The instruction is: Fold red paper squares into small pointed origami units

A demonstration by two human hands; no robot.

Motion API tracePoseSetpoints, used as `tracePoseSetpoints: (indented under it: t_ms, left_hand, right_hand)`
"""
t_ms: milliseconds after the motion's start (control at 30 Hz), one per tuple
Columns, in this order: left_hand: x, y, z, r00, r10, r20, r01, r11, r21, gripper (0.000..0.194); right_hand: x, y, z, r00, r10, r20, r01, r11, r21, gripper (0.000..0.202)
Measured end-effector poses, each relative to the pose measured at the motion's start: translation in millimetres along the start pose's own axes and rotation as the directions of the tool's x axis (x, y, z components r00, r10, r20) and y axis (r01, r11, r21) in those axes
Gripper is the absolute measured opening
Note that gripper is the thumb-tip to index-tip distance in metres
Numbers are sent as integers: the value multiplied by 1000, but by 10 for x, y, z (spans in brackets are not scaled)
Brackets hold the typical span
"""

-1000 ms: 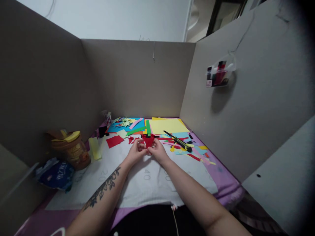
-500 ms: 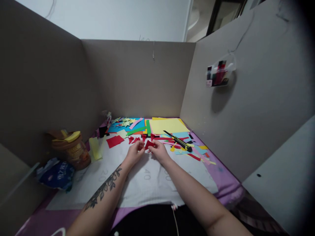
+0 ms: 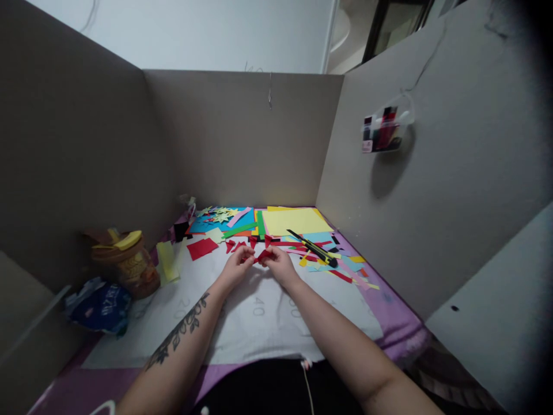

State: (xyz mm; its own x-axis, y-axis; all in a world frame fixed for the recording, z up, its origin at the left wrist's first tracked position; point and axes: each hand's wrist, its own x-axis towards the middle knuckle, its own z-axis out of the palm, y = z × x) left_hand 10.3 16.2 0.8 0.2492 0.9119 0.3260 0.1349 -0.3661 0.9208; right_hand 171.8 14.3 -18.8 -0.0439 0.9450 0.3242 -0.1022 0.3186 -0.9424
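Observation:
Between my two hands is a small folded piece of red paper [image 3: 262, 255], held just above the white sheet. My left hand [image 3: 237, 263] pinches its left end with closed fingers. At its right end, my right hand [image 3: 277, 263] grips it between thumb and fingers. Beyond my fingertips lie several small folded red paper pieces [image 3: 253, 242]. Flat red paper squares [image 3: 202, 248] rest to the left of them. A utility knife [image 3: 317, 251] with a yellow and black body lies right of my right hand, on coloured paper strips.
Behind are a pale yellow sheet [image 3: 296, 221] and a blue sheet [image 3: 199, 225] with paper stars [image 3: 222, 214] on it. A brown tub [image 3: 133, 265] and a blue bag [image 3: 98, 305] stand at left. Grey panels [image 3: 242, 138] enclose the table; a clear box [image 3: 382, 135] hangs at right.
The red paper between my hands has turned and now looks narrower, its broad face less visible. My fingers have shifted slightly on it. Everything else lies as before.

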Motion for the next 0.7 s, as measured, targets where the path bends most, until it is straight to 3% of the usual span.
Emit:
tracePoseSetpoints:
  t_ms: [267, 400, 533, 700]
  left_hand:
    - [-30, 133, -12, 998, 52, 37, -58, 980, 192, 12]
    - [-34, 116, -6, 987, 155, 27, -157, 949, 274, 11]
    - [-45, 79, 4, 972, 235, 12, -228, 928, 293, 11]
    - [-51, 39, 14, 970, 243, -25, -224, 926, 304, 12]
  right_hand:
    - [30, 44, -15, 998, 36, -44, -32, 997, 68, 15]
    - [39, 63, -15, 997, 56, -48, -50, 992, 115, 15]
    - [44, 63, -11, 996, 74, -52, -65, 986, 154, 18]
    - [38, 32, 1, 995, 96, -41, -86, 976, 202, 20]
